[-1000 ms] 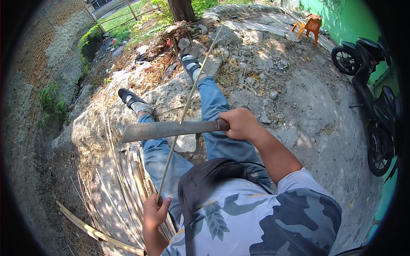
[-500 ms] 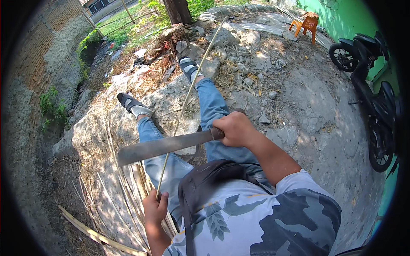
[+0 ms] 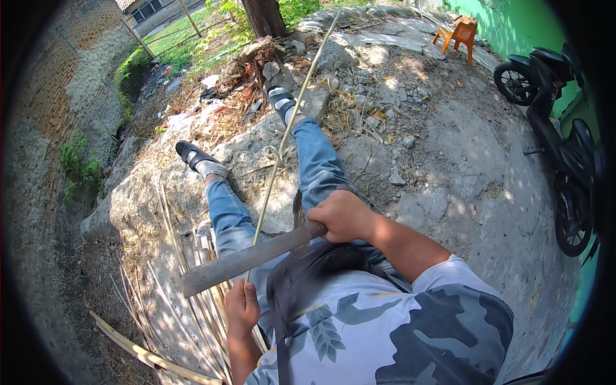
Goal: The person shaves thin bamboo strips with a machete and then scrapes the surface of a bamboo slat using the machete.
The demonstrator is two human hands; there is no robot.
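Note:
My right hand is wrapped round the handle of a machete, whose broad grey blade points left across my lap. The blade lies over a long thin bamboo strip, close to its near end. My left hand pinches that near end, thumb on top, just below the blade. From there the strip runs up between my legs and past my right foot toward the tree. Whether the edge bites into the strip cannot be seen. More split bamboo strips lie on the ground beside my left thigh.
A thicker bamboo piece lies at the lower left. Rubble and stones cover ground to the right. An orange plastic chair and a black motorcycle stand by the green wall. A tree trunk rises ahead; a brick wall runs along the left.
The machete has come down along the strip toward my left hand, its blade now more slanted. My right hand has moved nearer my body; my left hand has shifted slightly right.

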